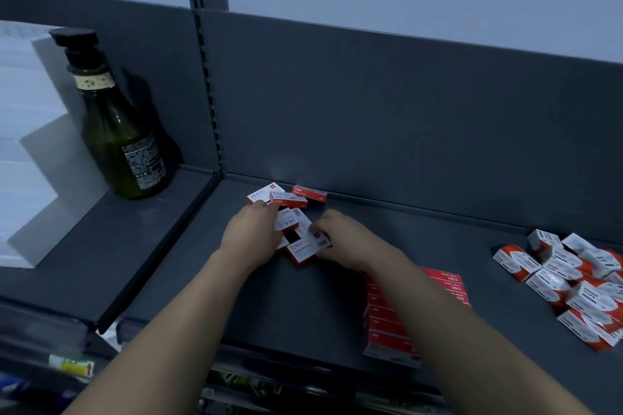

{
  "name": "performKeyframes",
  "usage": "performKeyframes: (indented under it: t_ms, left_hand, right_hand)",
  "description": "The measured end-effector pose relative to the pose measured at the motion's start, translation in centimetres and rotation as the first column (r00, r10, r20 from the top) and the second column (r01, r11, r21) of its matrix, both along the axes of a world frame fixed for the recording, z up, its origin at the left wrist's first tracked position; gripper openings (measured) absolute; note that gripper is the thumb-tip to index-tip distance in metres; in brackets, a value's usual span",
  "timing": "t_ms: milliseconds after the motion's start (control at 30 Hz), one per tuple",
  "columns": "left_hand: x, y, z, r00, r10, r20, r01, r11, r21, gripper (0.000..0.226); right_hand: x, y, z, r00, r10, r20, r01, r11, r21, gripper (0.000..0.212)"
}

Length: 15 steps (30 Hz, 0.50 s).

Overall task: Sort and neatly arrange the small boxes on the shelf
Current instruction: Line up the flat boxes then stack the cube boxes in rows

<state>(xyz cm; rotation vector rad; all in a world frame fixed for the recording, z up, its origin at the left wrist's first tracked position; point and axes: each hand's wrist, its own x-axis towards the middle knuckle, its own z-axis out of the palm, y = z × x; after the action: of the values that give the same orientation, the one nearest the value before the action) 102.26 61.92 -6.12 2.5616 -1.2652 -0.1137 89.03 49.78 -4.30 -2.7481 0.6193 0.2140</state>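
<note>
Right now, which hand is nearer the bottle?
Left. The left hand is right of the bottle, at the loose boxes; the right hand, holding a box, is farther right.

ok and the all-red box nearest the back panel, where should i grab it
Probably its right half, coming from above and the front: thumb on the front long side, fingers over the top to the rear edge. The red box lies flat, lengthwise along the back panel, so nothing can come from behind, and another box crowds its left end.
</note>
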Motion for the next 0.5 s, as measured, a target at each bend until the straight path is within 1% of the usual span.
performKeyframes:
  t_ms: [67, 100, 200, 267, 333, 400, 433, 500]
  left_hand:
    - [-0.1, 0.9, 0.2, 0.999, 0.022, -0.024, -0.023, 0.999, -0.036, 0.043]
    - [-0.2, 1.3, 0.4, 0.998, 0.037, -0.042, -0.04, 0.997, -0.06, 0.047]
    - [-0.8, 2.3, 1.0, 0.993, 0.079, -0.083, -0.09, 0.986, -0.142, 0.045]
    - [-1.2, 2.8, 1.2, 0.991, 0.077, -0.11, -0.095, 0.981, -0.171, 0.056]
    - [-1.6, 3.2, 1.6, 0.989, 0.062, -0.137, -0.088, 0.978, -0.188, 0.067]
    - [-2.0, 3.7, 1.9, 0.988, 0.052, -0.144, -0.08, 0.977, -0.2, 0.063]
    - [-2.3, 3.8, 2.0, 0.988, 0.046, -0.15, -0.078, 0.974, -0.215, 0.056]
    - [-2.7, 4.0, 2.3, 0.981, 0.03, -0.193, -0.082, 0.96, -0.268, 0.041]
  right_hand:
    - [0.2, -0.1, -0.2, 1.0, -0.026, -0.011, 0.026, 0.999, 0.033, 0.057]
    - [0.3, -0.1, -0.3, 0.999, -0.037, -0.009, 0.038, 0.998, 0.047, 0.056]
    - [0.3, -0.1, -0.4, 0.999, -0.034, 0.002, 0.034, 0.999, 0.04, 0.047]
    - [0.4, 0.0, -0.4, 1.0, -0.023, 0.0, 0.023, 0.999, 0.025, 0.047]
    - [0.3, 0.2, -0.2, 0.999, -0.019, -0.03, 0.02, 0.999, 0.033, 0.053]
    - [-0.1, 0.2, 0.1, 0.999, 0.005, -0.053, -0.005, 1.0, 0.012, 0.055]
    - [-0.5, 0.1, 0.4, 1.0, 0.003, -0.028, -0.002, 1.0, 0.024, 0.053]
    - [-1.8, -0.2, 1.1, 0.995, -0.039, 0.086, 0.031, 0.995, 0.094, 0.045]
